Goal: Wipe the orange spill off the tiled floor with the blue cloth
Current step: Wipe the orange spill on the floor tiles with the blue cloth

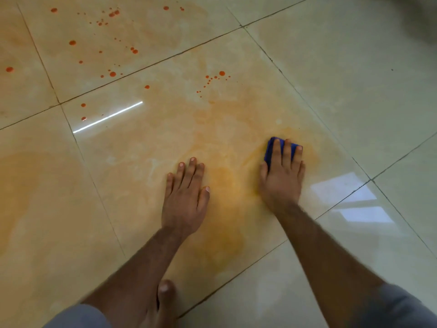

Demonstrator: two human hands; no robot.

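The blue cloth (pixel 269 150) lies folded into a small soft pad on the glossy cream tiled floor (pixel 354 91), its long axis running away from the person. The right hand (pixel 282 176) presses it flat with straight fingers, nothing curled round it. Left of the cloth, the left hand (pixel 186 197) rests flat on the tile, holding nothing. Between them spreads a smeared orange spill (pixel 227 185); beyond the cloth, up and left, round orange droplets (pixel 113 74) dot the tiles, crossed by dark grout lines.
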